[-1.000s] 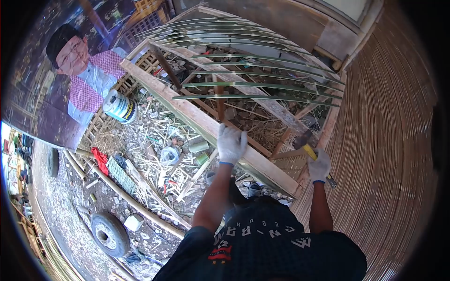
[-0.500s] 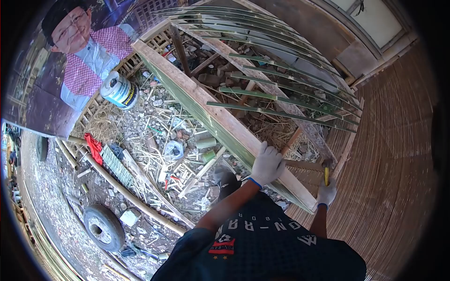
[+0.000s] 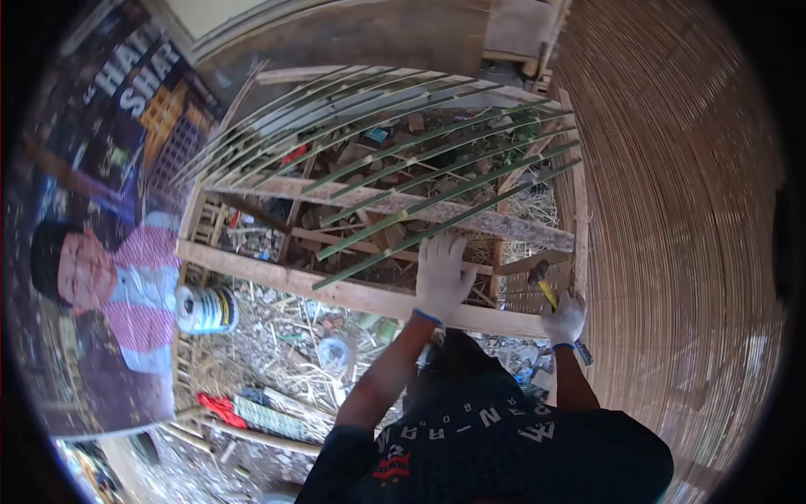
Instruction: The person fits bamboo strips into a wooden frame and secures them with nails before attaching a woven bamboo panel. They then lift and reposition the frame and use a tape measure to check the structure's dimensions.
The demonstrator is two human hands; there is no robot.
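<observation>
My left hand (image 3: 445,277), in a pale glove with a blue cuff, reaches over the front wooden beam (image 3: 344,294) of a frame. Its fingers are stretched out and hold nothing. Just beyond the fingertips run the nearest green bamboo slats (image 3: 403,216), which lie slantwise over the middle beam (image 3: 504,223). At the frame's right end my right hand (image 3: 564,321), gloved too, is closed around a hammer (image 3: 547,291) with a yellow and black handle. The hammer's head points away from me, above the frame's inside.
A woven bamboo wall (image 3: 672,218) rises close on the right. To the left hangs a printed banner (image 3: 92,353), with a white paint bucket (image 3: 206,310) beside it. Rubble and bamboo scraps cover the ground, where a red cloth (image 3: 222,410) lies near bamboo poles (image 3: 260,438).
My view has turned, so the frame now lies more crosswise. My left hand has come off the front beam's top and stretched toward the slats. My right hand still grips the hammer.
</observation>
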